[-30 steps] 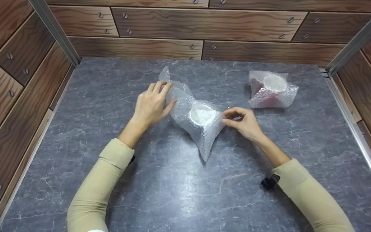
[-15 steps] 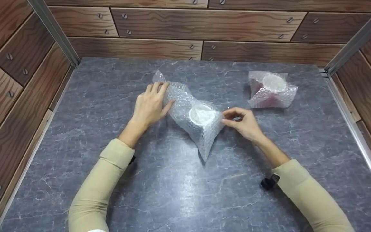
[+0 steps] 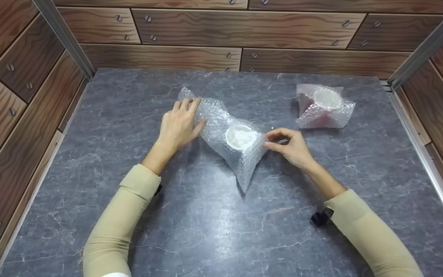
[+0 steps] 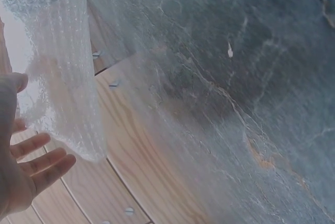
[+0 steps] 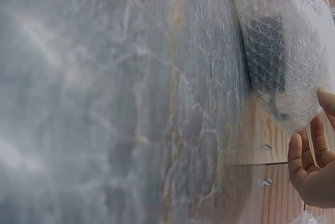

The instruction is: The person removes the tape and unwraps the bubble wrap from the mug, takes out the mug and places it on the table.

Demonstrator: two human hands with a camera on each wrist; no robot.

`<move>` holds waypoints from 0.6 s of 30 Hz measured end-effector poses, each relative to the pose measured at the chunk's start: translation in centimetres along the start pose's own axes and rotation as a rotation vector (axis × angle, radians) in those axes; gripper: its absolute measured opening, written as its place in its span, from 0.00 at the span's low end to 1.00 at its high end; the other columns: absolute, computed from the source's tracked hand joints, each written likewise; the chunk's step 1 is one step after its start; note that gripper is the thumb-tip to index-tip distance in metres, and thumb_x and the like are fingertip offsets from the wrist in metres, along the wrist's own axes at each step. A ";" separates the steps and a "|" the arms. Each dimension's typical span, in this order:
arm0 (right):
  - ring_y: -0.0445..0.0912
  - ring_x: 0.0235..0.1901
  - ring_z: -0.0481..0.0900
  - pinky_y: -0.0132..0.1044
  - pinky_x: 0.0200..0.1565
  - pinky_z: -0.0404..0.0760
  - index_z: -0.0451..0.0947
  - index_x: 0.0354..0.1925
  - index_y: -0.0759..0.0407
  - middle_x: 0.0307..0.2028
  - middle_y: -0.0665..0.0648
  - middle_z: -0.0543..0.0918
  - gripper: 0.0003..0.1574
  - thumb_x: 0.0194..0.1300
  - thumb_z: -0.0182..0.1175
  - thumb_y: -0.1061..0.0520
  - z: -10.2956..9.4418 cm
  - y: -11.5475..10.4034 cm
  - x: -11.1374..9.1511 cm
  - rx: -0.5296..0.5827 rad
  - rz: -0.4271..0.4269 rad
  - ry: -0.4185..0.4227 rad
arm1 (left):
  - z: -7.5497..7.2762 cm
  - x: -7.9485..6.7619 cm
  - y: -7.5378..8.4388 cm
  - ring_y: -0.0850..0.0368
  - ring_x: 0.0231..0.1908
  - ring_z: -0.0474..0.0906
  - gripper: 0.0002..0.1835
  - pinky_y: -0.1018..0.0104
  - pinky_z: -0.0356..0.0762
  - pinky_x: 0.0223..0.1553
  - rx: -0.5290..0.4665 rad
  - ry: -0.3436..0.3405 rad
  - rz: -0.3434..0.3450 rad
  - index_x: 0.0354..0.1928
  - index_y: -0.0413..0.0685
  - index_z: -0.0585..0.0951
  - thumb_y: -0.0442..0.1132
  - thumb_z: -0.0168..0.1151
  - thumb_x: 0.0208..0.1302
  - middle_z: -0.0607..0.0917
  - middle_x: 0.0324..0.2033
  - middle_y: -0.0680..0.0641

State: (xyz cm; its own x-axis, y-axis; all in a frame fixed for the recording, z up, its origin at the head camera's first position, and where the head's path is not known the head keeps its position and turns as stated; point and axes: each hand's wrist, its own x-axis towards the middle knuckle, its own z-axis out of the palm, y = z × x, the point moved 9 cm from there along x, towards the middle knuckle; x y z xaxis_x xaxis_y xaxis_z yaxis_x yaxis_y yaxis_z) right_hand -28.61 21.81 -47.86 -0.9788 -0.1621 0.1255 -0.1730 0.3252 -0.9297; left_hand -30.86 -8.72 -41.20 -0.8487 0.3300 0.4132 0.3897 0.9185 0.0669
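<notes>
Clear bubble wrap (image 3: pixel 213 115) surrounds an object with a round white top (image 3: pixel 240 137) at the table's middle; its kind is hidden. Through the wrap in the right wrist view, a dark patch (image 5: pixel 266 51) shows. My left hand (image 3: pixel 177 125) lies against the loose upper-left flap, its fingers fairly straight; in the left wrist view they spread beside the hanging wrap (image 4: pixel 63 88). With thumb and fingertips my right hand (image 3: pixel 290 148) pinches the right corner of the wrap. One pointed corner sticks out toward the front.
A second bubble-wrapped bundle (image 3: pixel 323 109), pinkish red inside with a round pale top, rests at the back right. The grey marbled table (image 3: pixel 221 231) is bounded by wood-patterned walls (image 3: pixel 244 29) and metal rails (image 3: pixel 433 169).
The tip of the loose flap has swung left and lowered behind my left hand, which shifts slightly left. My right hand stays at its corner.
</notes>
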 end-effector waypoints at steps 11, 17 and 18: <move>0.34 0.35 0.83 0.27 0.43 0.83 0.87 0.46 0.69 0.35 0.42 0.90 0.16 0.60 0.76 0.64 -0.1 -0.2 -0.1 -0.007 -0.009 0.005 | -0.9 0.0 0.5 0.39 0.58 0.84 0.36 0.51 0.90 0.33 0.014 0.021 0.025 0.75 0.49 0.70 0.58 0.62 0.73 0.81 0.65 0.39; 0.35 0.35 0.83 0.28 0.43 0.82 0.88 0.46 0.69 0.34 0.43 0.90 0.16 0.60 0.76 0.64 0.0 -0.2 -0.1 -0.001 -0.004 0.001 | -2.0 -0.4 1.3 0.39 0.58 0.84 0.34 0.51 0.91 0.38 0.056 0.073 0.066 0.72 0.47 0.73 0.57 0.64 0.72 0.82 0.64 0.39; 0.35 0.35 0.83 0.28 0.43 0.82 0.88 0.46 0.69 0.34 0.43 0.90 0.16 0.59 0.77 0.64 0.0 -0.2 -0.1 -0.002 -0.007 0.001 | -2.2 -0.5 1.4 0.40 0.58 0.84 0.34 0.51 0.92 0.40 0.065 0.084 0.076 0.72 0.46 0.74 0.57 0.64 0.72 0.82 0.64 0.39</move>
State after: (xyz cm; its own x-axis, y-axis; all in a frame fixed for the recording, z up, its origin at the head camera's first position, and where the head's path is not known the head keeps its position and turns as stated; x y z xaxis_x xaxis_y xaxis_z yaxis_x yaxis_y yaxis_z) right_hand -28.51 21.77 -47.65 -0.9776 -0.1633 0.1325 -0.1802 0.3258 -0.9281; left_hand -29.07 -8.05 -39.27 -0.7840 0.3819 0.4894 0.4251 0.9048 -0.0252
